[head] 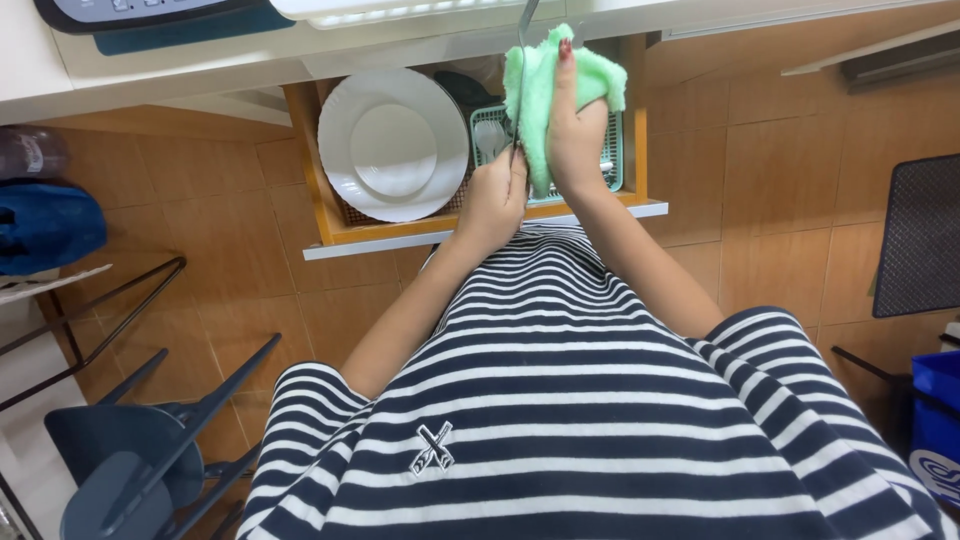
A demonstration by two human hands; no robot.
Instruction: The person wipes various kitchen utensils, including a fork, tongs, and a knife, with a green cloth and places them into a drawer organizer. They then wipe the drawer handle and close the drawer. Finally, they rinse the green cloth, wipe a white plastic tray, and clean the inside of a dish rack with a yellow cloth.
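My left hand (495, 198) grips the handle of a long metal utensil (522, 70), probably a knife, whose thin blade points up and away. My right hand (575, 130) holds a light green cloth (545, 85) wrapped against the blade, fingers folded around it. Both hands hover over an open wooden drawer (330, 232). In the drawer lies a stack of white plates (392, 143) on the left and a green cutlery basket (485, 125) with spoons on the right, partly hidden by my hands.
A white counter edge (200, 60) runs above the drawer. A dark blue chair (130, 450) stands at lower left, a blue bag (45, 225) at left. A black mat (920, 235) and a blue bin (935, 420) are at right. The floor is orange tile.
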